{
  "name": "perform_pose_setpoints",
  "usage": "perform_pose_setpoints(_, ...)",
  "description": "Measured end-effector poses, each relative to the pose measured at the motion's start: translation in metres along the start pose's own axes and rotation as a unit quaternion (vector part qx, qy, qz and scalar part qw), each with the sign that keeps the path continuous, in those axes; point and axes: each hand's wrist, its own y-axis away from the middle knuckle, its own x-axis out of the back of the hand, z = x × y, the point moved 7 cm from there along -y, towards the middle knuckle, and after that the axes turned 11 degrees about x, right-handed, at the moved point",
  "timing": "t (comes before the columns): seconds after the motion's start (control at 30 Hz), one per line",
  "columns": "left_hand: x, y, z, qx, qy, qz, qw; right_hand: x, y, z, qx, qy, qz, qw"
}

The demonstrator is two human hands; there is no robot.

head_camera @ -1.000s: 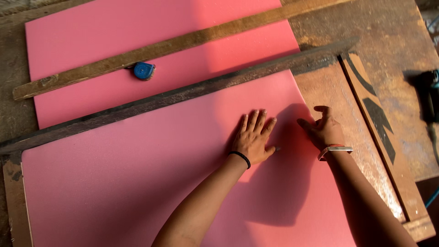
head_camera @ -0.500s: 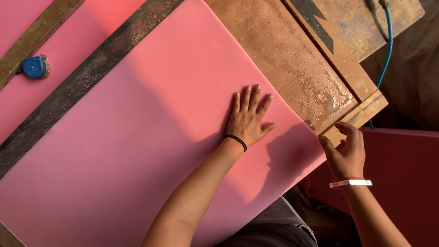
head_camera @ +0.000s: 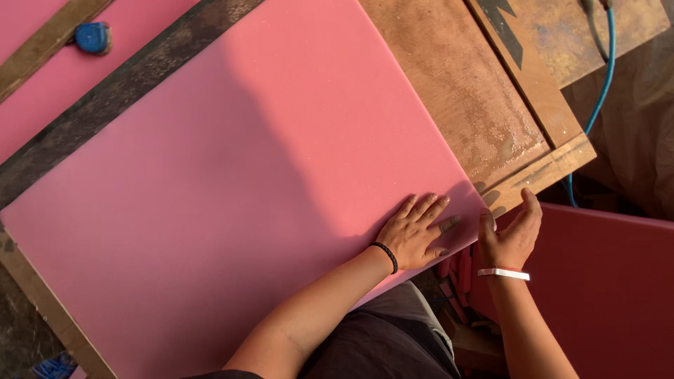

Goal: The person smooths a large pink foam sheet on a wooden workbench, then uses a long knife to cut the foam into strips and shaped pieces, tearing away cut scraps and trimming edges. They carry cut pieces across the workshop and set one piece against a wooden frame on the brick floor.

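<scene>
A large pink sheet (head_camera: 232, 189) lies flat on a worn wooden workbench (head_camera: 456, 91). My left hand (head_camera: 414, 231), with a black band on the wrist, presses flat with spread fingers on the sheet near its near right corner. My right hand (head_camera: 511, 235), wearing a white wristband, is at that corner's edge with fingers apart and the thumb against the sheet's side, gripping nothing that I can see. A dark wooden batten (head_camera: 105, 105) lies across the sheet's far edge.
A blue tape measure (head_camera: 93, 37) lies on a second pink sheet at the far left, beside a lighter wooden strip (head_camera: 42, 45). A blue cable (head_camera: 597, 98) hangs off the bench's right end. A red panel (head_camera: 604, 295) stands below the bench on the right.
My left hand has slid along the sheet toward its near right corner. My right hand stays at that corner's edge. The view has shifted, with the bench now further up the frame.
</scene>
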Motion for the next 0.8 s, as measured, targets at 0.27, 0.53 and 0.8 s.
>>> perform_pose_setpoints(0.27, -0.009, 0.178, -0.129, 0.319, 0.076, 0.073, 0.942, -0.140, -0.013, -0.141, 0.321, 0.119, -0.182, 0.922)
perform_pose_setpoints(0.53, -0.068, 0.465, -0.234, 0.568, 0.089, 0.096, 0.812, -0.244, 0.168, -0.303, 0.534, 0.075, -0.268, 0.798)
perform_pose_setpoints(0.8, -0.110, 0.654, -0.293, 0.676, 0.090, 0.149, 0.716, -0.318, 0.329, -0.459, 0.674, 0.088, -0.279, 0.679)
